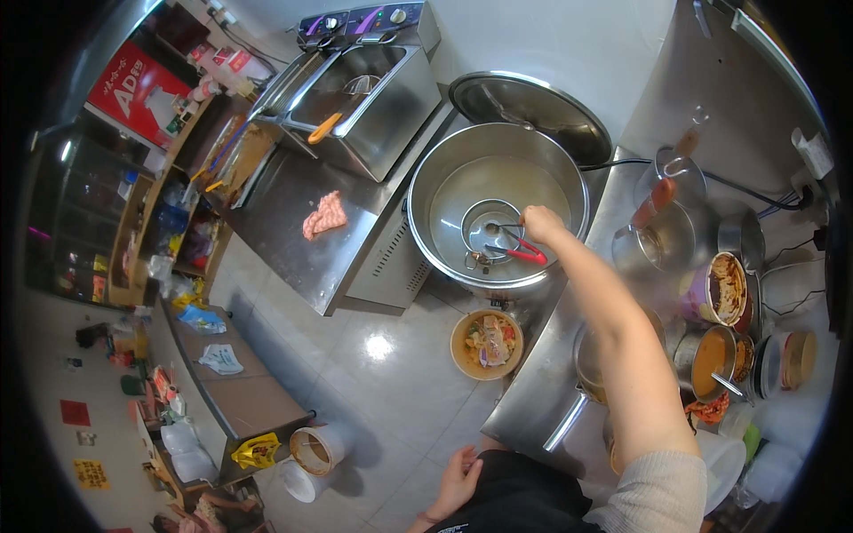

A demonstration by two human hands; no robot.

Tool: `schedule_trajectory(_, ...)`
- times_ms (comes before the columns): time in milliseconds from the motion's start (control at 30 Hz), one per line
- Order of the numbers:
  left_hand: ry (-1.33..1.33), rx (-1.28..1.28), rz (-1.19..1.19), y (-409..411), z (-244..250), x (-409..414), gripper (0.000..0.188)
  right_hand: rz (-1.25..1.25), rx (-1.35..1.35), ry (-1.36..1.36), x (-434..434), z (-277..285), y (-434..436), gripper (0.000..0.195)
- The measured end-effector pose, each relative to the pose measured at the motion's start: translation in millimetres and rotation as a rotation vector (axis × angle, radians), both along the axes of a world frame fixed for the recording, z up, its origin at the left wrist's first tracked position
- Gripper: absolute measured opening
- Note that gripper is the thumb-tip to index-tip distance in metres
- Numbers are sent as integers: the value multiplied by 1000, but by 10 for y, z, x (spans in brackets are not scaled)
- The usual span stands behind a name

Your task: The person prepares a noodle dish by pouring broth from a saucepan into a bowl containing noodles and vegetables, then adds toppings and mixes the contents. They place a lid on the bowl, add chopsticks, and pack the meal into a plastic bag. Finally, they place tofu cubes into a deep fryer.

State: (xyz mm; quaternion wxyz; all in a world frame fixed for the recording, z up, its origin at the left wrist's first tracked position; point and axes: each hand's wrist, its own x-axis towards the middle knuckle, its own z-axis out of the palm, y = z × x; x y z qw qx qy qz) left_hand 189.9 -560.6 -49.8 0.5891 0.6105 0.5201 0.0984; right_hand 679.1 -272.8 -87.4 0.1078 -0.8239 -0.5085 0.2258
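Note:
My right hand reaches over a large steel stockpot holding cloudy liquid. Its fingers are closed around a thin metal handle that leads into a round steel pot or strainer within the stockpot. A red-handled tool, perhaps tongs, lies across that vessel's rim just below the hand; whether the fingers also touch it is unclear. My left hand hangs low beside the black apron, fingers loosely bent and nothing in them.
The pot's lid leans behind it. Left stand a deep fryer and a steel counter with a pink cloth. A waste bucket sits on the floor. Several pans and a sauce pot crowd the right counter. Another person is lower left.

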Motion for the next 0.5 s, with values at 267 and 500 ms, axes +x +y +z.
schedule_trajectory(267, 42, -76, -22, 89, -5, 10, 36, -302, 67, 751, 166, 251, -422, 19)
schedule_trajectory(500, -106, -120, -192, 354, -18, 453, 35, -384, 262, 884, 3, 1458, -1993, 22)
